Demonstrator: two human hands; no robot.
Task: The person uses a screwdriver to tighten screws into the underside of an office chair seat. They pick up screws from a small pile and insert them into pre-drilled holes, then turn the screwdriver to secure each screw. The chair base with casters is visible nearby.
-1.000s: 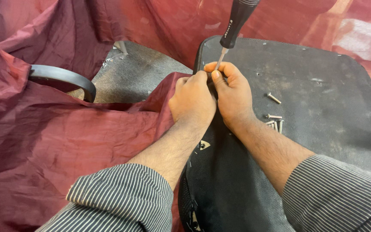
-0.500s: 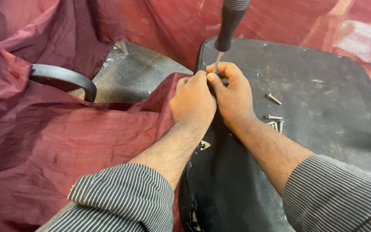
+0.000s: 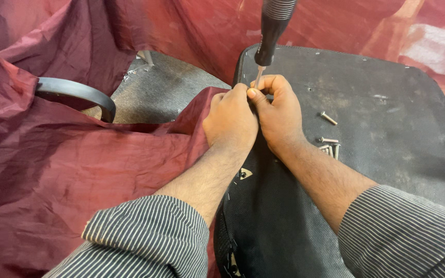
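Observation:
My left hand (image 3: 230, 121) and my right hand (image 3: 280, 110) press together at the left edge of a black seat panel (image 3: 387, 92) that lies flat. The left hand's fingers curl over the edge of a maroon fabric (image 3: 78, 170) where it meets the panel. The right hand's thumb and fingers close around the thin metal shaft of a screwdriver (image 3: 271, 36). Its black ribbed handle rises out of the top of the picture, and what holds the handle is hidden. The tip is hidden between my fingers.
Loose screws lie on the panel right of my right hand, one (image 3: 328, 118) apart and others (image 3: 328, 141) near my wrist. A curved black armrest (image 3: 78, 92) pokes out of the fabric at left. Grey rough ground (image 3: 160, 92) shows behind it.
The screwdriver handle has swung from a rightward lean to more upright. Both hands stay at the same spot on the panel's edge.

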